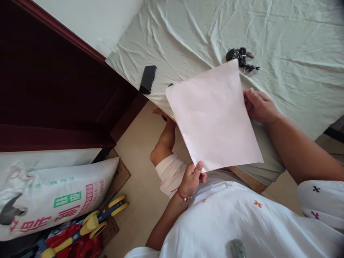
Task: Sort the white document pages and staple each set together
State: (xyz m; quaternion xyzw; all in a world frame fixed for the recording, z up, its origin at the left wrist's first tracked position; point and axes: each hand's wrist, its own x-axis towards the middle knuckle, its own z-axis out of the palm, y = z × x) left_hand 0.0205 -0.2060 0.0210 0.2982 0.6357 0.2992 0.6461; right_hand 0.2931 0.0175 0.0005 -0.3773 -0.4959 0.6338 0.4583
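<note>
A blank white sheet of paper (215, 118) is held up at a tilt in front of me, over the edge of the cloth-covered surface. My left hand (192, 179) pinches its near corner between thumb and fingers, and a red bracelet circles that wrist. At the sheet's right edge, my right hand (259, 105) has its fingers closed on the paper, the fingertips partly out of sight. Just past the far corner of the sheet lies a bunch of keys (242, 59). Part of a small dark object (170, 85) shows at the sheet's left corner, mostly covered by it.
A wrinkled pale green cloth (290, 39) covers the surface ahead. On its left edge rests a black rectangular object (148, 79). Dark red furniture (59, 71) stands at the left. Below it are a printed white sack (67, 193) and a yellow-wheeled item (94, 224) on the floor.
</note>
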